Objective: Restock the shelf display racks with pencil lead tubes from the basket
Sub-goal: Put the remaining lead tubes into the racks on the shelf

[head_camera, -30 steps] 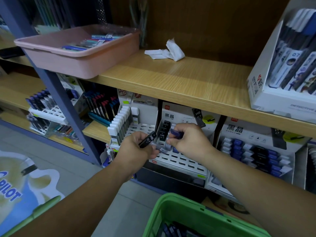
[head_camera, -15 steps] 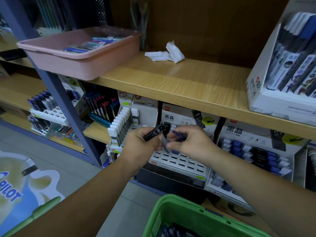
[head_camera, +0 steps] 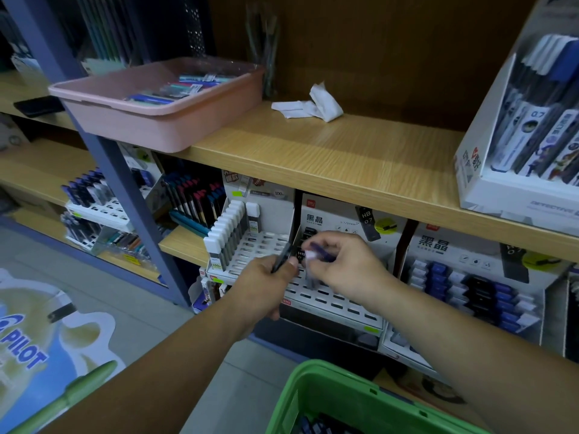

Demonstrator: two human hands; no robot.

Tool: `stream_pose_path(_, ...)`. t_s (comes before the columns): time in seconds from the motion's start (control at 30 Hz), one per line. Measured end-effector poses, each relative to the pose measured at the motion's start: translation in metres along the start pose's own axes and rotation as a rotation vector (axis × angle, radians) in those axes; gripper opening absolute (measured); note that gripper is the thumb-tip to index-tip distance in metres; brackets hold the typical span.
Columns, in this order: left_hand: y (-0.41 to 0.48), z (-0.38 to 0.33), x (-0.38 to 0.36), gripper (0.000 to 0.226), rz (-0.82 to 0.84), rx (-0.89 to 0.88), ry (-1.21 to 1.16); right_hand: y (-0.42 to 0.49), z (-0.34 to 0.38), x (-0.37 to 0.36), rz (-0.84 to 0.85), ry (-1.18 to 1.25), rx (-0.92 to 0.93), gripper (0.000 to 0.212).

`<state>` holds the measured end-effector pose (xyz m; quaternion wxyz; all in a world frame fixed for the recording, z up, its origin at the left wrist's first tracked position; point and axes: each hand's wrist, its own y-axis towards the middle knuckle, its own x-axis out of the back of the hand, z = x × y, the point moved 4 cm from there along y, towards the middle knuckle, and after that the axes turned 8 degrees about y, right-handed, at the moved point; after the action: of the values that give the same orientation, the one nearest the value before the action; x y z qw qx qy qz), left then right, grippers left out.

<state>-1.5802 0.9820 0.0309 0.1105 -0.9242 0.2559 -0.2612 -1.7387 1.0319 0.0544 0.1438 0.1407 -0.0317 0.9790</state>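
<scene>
While both hands meet just above the centre of the frame, the left hand [head_camera: 266, 286] curls its fingers around one black lead tube [head_camera: 283, 257], held slanting upward. The right hand [head_camera: 347, 267] pinches one blue tube [head_camera: 315, 251] with a white cap between thumb and fingers. The two tubes nearly touch, just over the middle rack [head_camera: 332, 297].

Three white slotted display racks stand side by side under the wooden shelf [head_camera: 360, 158]. The middle rack holds a few black tubes at its back, and most of its slots are bare. The left rack [head_camera: 260, 245] carries one packed row of white-capped tubes and a single one apart behind it. The right rack [head_camera: 432, 242] shows blue, black and white tubes in several rows, too many to count surely.

At the bottom edge, one green basket [head_camera: 316, 371] holds dark tubes, their number unclear. On the shelf above sit one pink tray [head_camera: 141, 126] at upper left and one crumpled white paper [head_camera: 310, 104].
</scene>
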Motion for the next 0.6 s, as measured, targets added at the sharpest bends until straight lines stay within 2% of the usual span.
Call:
stream_pose_path(0.1,0.004,0.009,-0.001,0.046,0.062,0.145,-0.135,0.002,0.0,-0.001,-0.086,0.042,-0.014,0.016)
stream_pose_path(0.17,0.008,0.014,0.002,0.032,0.061,0.163,-0.174,0.002,-0.003,0.001,-0.11,0.081,-0.035,0.021)
stream_pose_path(0.27,0.007,0.015,0.007,0.013,0.026,0.055,-0.073,0.003,-0.008,0.001,-0.089,-0.009,-0.031,0.025)
stream_pose_path(0.37,0.006,0.016,0.011,0.012,-0.022,-0.041,-0.032,0.004,-0.013,0.002,-0.113,-0.185,0.005,0.026)
stream_pose_path(0.43,0.005,0.018,0.016,0.012,-0.065,-0.057,-0.044,0.004,-0.012,0.002,-0.141,-0.312,0.058,0.022)
stream_pose_path(0.5,0.005,0.021,0.019,0.01,-0.082,-0.064,-0.067,0.003,-0.009,0.003,-0.151,-0.405,0.109,0.027)
stream_pose_path(0.6,0.004,0.023,0.019,0.008,-0.082,-0.076,-0.114,0.0,-0.006,0.0,-0.11,-0.513,0.154,0.026)
